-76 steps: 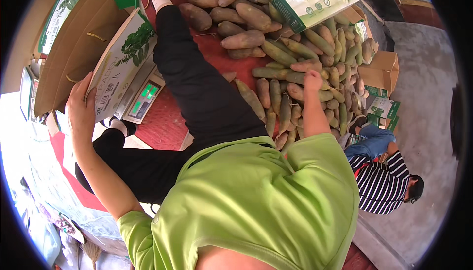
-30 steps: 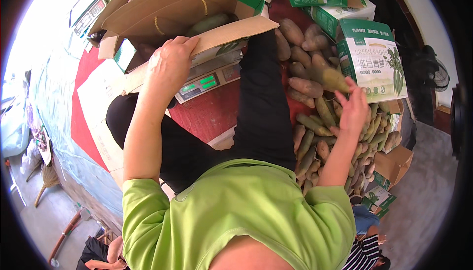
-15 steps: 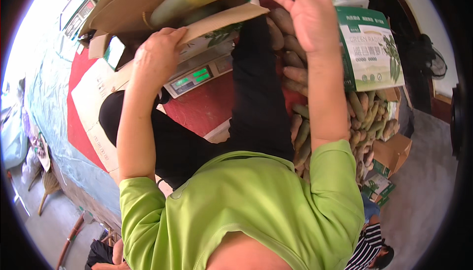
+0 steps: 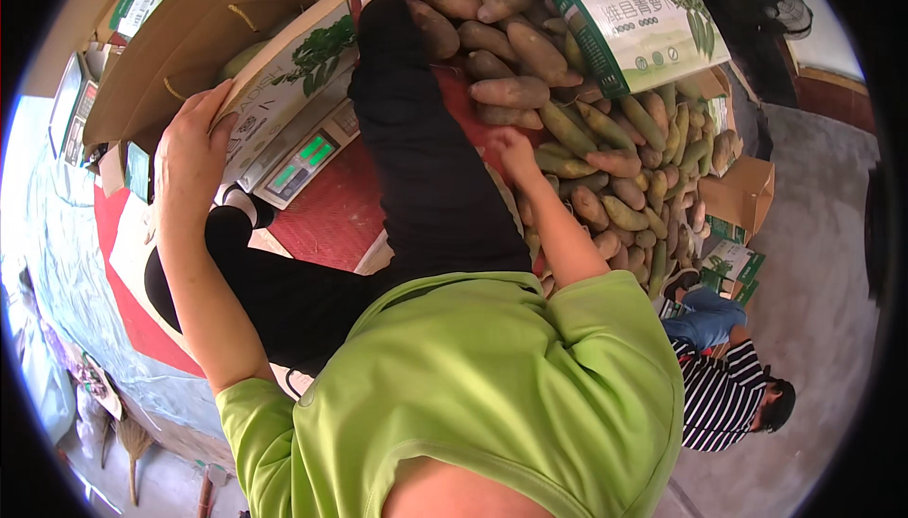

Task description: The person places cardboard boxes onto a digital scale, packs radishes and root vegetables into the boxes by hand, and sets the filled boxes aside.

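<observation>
Open above — carton | blocking — leg between it and right hand

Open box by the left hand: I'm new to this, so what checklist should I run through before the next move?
1. The box is open at the top: ok.
2. The left hand steadies the box: ok, it grips the near panel's edge.
3. The scale is on: ok, its display glows green.
4. The box sits fully on the scale: cannot tell, its underside is hidden.
5. The right hand is beside the root vegetables: ok.
6. The right hand has a firm grip on one: cannot tell, its fingers are unclear.
</observation>
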Demonstrator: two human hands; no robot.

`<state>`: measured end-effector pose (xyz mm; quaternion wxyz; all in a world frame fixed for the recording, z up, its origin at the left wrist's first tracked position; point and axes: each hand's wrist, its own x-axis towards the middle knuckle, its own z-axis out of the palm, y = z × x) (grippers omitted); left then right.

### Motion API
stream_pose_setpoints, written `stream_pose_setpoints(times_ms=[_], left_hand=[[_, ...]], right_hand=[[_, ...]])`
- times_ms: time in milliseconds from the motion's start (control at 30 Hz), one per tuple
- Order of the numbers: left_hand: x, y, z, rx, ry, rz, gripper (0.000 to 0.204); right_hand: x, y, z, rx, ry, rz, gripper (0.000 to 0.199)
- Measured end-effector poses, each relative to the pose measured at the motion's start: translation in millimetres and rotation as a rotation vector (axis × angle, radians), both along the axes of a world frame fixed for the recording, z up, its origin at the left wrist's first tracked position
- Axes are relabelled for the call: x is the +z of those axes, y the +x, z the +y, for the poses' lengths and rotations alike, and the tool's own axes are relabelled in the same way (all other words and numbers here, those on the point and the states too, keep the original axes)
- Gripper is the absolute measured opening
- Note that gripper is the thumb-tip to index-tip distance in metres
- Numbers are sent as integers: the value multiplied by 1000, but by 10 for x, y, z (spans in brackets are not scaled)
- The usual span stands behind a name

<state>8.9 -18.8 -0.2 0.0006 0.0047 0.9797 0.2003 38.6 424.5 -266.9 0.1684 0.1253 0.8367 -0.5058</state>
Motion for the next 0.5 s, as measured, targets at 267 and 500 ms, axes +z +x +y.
stream_pose_setpoints(times_ms=[267, 500], left_hand=[[-22, -39, -23, 28, 33, -14, 35], [1, -46, -20, 46, 45, -6, 31]], right_hand=[[-341, 1107, 444, 98, 260, -218, 17], [-472, 950, 742, -171, 176, -476, 19]])
